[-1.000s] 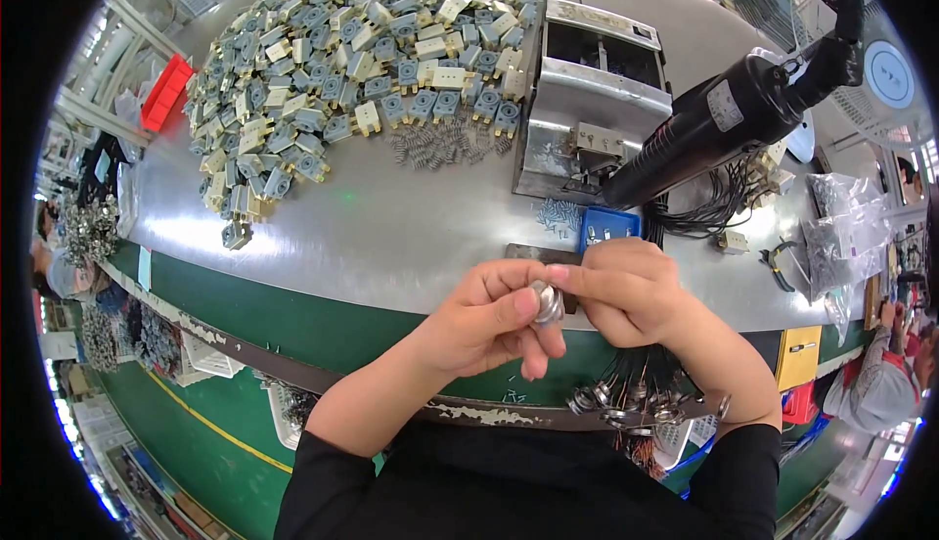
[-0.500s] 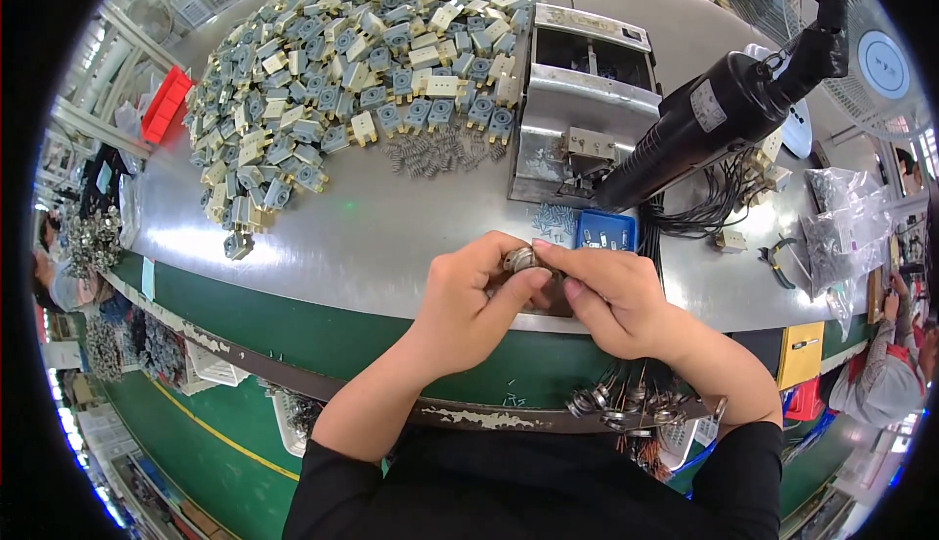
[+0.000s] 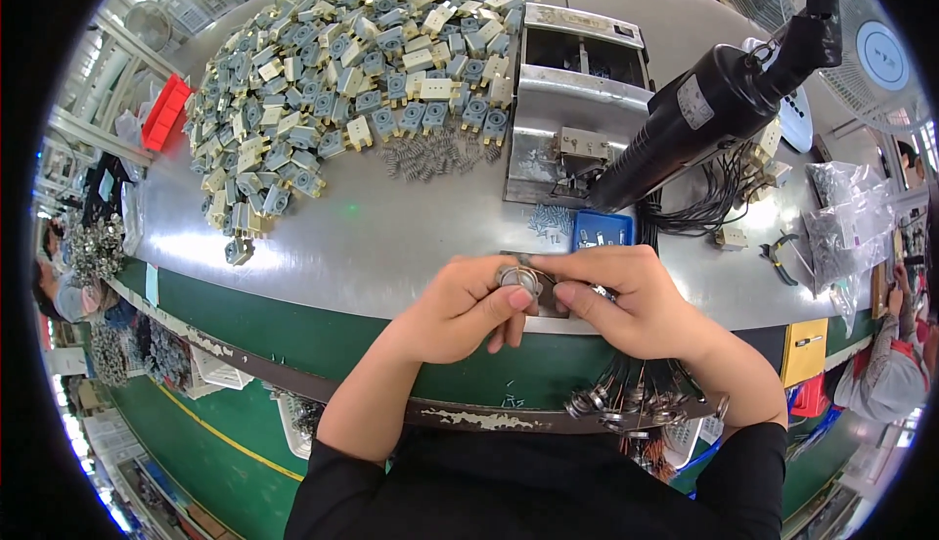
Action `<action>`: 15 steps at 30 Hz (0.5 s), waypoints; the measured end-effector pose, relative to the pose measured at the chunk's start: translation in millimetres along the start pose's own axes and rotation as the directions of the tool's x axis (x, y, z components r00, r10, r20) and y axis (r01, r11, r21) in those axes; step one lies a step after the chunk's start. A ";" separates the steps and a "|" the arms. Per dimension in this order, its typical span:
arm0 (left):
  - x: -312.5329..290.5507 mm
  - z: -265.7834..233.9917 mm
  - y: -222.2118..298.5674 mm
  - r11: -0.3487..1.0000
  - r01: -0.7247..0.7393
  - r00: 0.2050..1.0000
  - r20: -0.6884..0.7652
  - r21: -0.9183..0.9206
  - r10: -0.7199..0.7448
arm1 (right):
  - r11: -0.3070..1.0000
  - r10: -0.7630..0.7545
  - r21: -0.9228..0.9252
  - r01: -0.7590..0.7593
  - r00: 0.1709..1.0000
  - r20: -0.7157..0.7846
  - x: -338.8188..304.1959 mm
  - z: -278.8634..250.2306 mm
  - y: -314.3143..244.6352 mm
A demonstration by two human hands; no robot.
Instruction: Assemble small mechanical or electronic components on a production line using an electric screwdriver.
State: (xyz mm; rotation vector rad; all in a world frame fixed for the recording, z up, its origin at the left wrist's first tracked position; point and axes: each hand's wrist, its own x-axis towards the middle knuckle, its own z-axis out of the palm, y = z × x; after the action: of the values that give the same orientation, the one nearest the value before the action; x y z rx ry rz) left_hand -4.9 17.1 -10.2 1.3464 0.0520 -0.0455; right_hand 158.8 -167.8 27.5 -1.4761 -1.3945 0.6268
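Note:
Above the table's front edge, my left hand point(image 3: 445, 315) grips a round silver metal part point(image 3: 518, 279) between thumb and fingers, its flat face turned up toward me. My right hand point(image 3: 631, 300) is close beside it, thumb and forefinger pinched near the part's right side. What the right fingers hold is mostly hidden; a bit of shiny metal point(image 3: 603, 292) shows under them. Just beyond the hands lie a pile of small screws point(image 3: 551, 219) and a blue tray point(image 3: 611, 219) with small metal pieces. Similar round parts with thin leads point(image 3: 636, 408) hang at the table's edge by my right forearm.
A big heap of grey and cream switch blocks point(image 3: 342, 80) covers the far left, with loose springs point(image 3: 430, 156) before it. A metal fixture point(image 3: 548, 90) and a black power screwdriver point(image 3: 675, 119) stand beyond the hands. Pliers point(image 3: 780, 259) and plastic bags point(image 3: 846, 212) lie right.
The round part has been turned so its flat face shows more. My left fingers have shifted below it, and the right hand has turned slightly, fingers stretched further across. The view has moved slightly.

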 end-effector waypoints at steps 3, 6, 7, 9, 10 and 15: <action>2.5 5.4 4.6 0.980 -0.031 0.998 -0.051 0.197 0.042 | 0.998 0.026 -0.057 -0.025 0.999 0.023 -3.9 0.6 -2.3; 8.8 14.4 -2.2 0.866 -0.174 0.961 -0.109 0.469 0.253 | 0.997 -0.044 -0.065 0.042 0.998 -0.033 -7.0 7.4 -2.0; 10.3 15.5 -6.5 0.759 -0.265 0.906 -0.115 0.595 0.406 | 0.995 -0.056 -0.087 0.053 0.998 -0.040 -6.3 8.8 -3.9; 10.2 17.3 -14.5 0.736 -0.283 0.887 -0.123 0.615 0.444 | 0.992 -0.066 -0.108 0.062 0.997 -0.042 -5.2 8.6 -6.4; 10.0 17.7 -16.5 0.711 -0.302 0.867 -0.128 0.635 0.482 | 0.989 -0.092 -0.117 0.087 0.995 -0.034 -3.9 7.7 -7.1; 1.3 8.2 1.2 0.990 0.006 1.000 -0.029 0.138 -0.002 | 0.986 -0.112 -0.126 0.113 0.994 0.012 -6.0 3.6 -4.1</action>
State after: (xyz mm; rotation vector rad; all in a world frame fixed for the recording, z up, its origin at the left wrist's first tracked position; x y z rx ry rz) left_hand -3.4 9.3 -7.3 1.4859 0.0772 -0.0339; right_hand 152.7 -172.9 28.2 -1.4832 -1.5340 0.4788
